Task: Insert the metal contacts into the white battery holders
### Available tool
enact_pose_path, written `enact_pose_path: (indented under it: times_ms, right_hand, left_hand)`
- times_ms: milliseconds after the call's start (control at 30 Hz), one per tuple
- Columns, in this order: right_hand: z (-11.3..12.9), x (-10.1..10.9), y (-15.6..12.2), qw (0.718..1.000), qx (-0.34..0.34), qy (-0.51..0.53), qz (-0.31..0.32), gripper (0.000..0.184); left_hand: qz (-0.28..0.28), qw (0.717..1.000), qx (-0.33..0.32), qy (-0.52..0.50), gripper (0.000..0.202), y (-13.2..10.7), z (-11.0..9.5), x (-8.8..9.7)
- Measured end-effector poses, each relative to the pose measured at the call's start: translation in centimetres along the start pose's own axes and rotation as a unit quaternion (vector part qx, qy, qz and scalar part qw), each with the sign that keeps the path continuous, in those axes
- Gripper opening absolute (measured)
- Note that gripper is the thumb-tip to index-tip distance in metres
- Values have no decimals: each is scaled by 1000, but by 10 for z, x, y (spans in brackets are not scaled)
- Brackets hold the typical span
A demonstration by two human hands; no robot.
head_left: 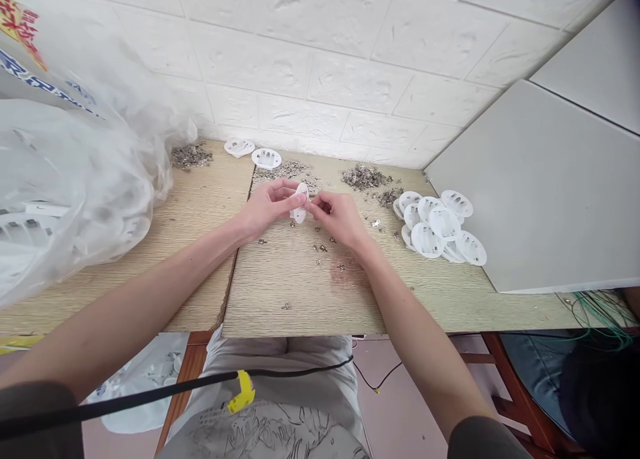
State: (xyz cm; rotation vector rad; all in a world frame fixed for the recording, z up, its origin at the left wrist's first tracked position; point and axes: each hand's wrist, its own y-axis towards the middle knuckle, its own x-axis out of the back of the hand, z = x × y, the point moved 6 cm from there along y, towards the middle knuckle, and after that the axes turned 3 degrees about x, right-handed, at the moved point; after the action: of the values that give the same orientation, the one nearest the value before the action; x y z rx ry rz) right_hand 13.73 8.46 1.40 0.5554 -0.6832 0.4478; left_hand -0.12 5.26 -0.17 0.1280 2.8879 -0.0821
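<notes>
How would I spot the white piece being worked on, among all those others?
Find the wooden tabletop in front of the white brick wall. Near its middle, the left hand and right hand nearly meet. The white piece is gripped in the left; unlike the white discs piled to the right, it's in hand and seen nearly edge-on.

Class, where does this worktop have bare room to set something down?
Left of the seam, between plastic bag and left forearm; the front strip between right forearm and green wires. Crowded: the back, with metal heaps; beside the panel, with white discs.
</notes>
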Motion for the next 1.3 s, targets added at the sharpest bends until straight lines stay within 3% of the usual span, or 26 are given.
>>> enact_pose_path:
  times_ms: [267,433,800,1033,1300]
  right_hand:
    - [7,2,-3,1000,23,-18,3,11]
    - [9,2,-4,995,42,-72,46,13]
    - [14,-3,-5,986,95,-132,31,20]
    - [12,4,-4,992,60,-115,5,16]
    - [11,6,-4,991,60,-123,12,18]
  left_hand:
    - [-21,1000,-6,9,45,1,2,1]
    - [-30,999,-20,37,44,1,1,3]
    - [-52,995,-41,81,44,-5,-2,0]
    - [-25,998,-51,38,42,-2,-5,0]
    - [-39,999,-28,1,40,-2,-5,0]
